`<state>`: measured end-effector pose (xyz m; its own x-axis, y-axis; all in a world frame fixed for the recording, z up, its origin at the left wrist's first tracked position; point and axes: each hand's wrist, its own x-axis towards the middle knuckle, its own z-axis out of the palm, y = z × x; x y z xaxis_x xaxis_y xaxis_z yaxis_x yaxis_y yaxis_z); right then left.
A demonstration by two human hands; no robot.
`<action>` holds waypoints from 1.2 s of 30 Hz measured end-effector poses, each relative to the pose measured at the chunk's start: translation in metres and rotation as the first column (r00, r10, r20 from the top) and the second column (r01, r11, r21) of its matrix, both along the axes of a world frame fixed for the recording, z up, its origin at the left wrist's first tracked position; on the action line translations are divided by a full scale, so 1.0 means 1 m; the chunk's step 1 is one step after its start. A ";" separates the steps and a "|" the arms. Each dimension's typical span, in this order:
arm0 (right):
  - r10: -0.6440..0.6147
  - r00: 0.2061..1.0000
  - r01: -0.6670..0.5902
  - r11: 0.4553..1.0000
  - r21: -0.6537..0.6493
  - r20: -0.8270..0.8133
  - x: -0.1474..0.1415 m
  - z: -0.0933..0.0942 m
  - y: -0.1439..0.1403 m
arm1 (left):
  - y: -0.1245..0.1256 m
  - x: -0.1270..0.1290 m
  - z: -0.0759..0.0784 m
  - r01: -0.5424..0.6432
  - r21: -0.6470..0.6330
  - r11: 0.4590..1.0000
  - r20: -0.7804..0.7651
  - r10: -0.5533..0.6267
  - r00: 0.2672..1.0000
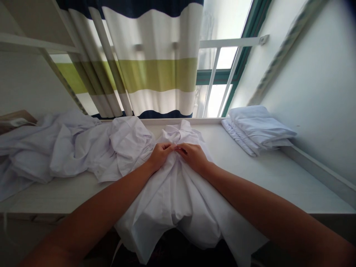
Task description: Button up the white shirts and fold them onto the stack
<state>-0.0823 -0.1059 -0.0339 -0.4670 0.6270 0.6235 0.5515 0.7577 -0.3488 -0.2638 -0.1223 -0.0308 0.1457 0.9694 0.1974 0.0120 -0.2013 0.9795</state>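
Observation:
A white garment (178, 193), which looks like a collared shirt, lies on the white tabletop (230, 170) and hangs over its front edge. My left hand (162, 154) and my right hand (193, 155) meet at its middle, fingertips pinching the cloth near the front opening. Both hands are closed on the fabric, which gathers into folds below them. Whether a button sits between the fingertips is too small to tell. The upper part of the garment is bunched beyond my hands.
Crumpled white clothes (83, 144) pile up on the left side. At the right back sits a folded white stack (258, 128) against the wall. A striped curtain (155, 48), a white rail (230, 42) and a window stand behind the table. A brown object (19, 115) shows at far left.

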 end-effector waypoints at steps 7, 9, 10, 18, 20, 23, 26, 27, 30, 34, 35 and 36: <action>-0.024 1.000 0.024 0.999 -0.022 0.013 0.000 -0.003 0.007 | 0.002 0.000 0.000 -0.030 0.101 0.994 -0.228 0.052 0.972; -0.023 1.000 0.024 0.999 -0.035 0.017 0.000 -0.004 0.008 | 0.002 0.000 0.001 -0.026 0.117 0.993 -0.280 0.058 0.958; -0.023 0.999 0.024 0.999 -0.042 0.024 -0.001 -0.004 0.008 | 0.002 0.000 0.002 -0.023 0.119 0.993 -0.300 0.058 0.952; 0.012 0.998 -0.025 0.975 -0.220 -0.057 0.003 0.006 0.007 | 0.004 0.001 0.005 0.029 0.107 0.994 -0.393 0.016 0.919; 0.035 0.992 -0.068 0.958 -0.280 -0.121 0.004 0.007 0.007 | 0.004 0.001 0.004 0.021 0.107 0.994 -0.398 0.023 0.917; 0.042 0.967 -0.136 0.917 -0.374 -0.250 0.005 0.005 0.008 | 0.004 0.002 0.004 0.020 0.097 0.995 -0.395 0.019 0.919; 0.020 0.921 -0.210 0.866 -0.454 -0.388 0.004 0.002 0.011 | 0.003 0.002 0.005 0.025 0.101 0.995 -0.392 0.017 0.920; 0.022 0.908 -0.237 0.852 -0.468 -0.419 0.004 0.001 0.012 | 0.002 0.003 0.006 0.028 0.107 0.994 -0.390 0.016 0.921; 0.032 0.884 -0.288 0.823 -0.489 -0.467 0.003 0.001 0.014 | -0.001 0.004 0.008 0.045 0.120 0.992 -0.391 0.005 0.920; 0.020 0.879 -0.310 0.783 -0.539 -0.476 0.003 0.002 0.015 | -0.003 0.005 0.009 0.051 0.121 0.991 -0.410 0.003 0.912; 0.018 0.879 -0.313 0.775 -0.548 -0.477 0.003 0.001 0.016 | -0.003 0.005 0.008 0.051 0.123 0.991 -0.416 0.005 0.909; 0.016 0.879 -0.314 0.771 -0.554 -0.476 0.003 0.001 0.016 | -0.003 0.005 0.008 0.053 0.128 0.990 -0.423 0.006 0.906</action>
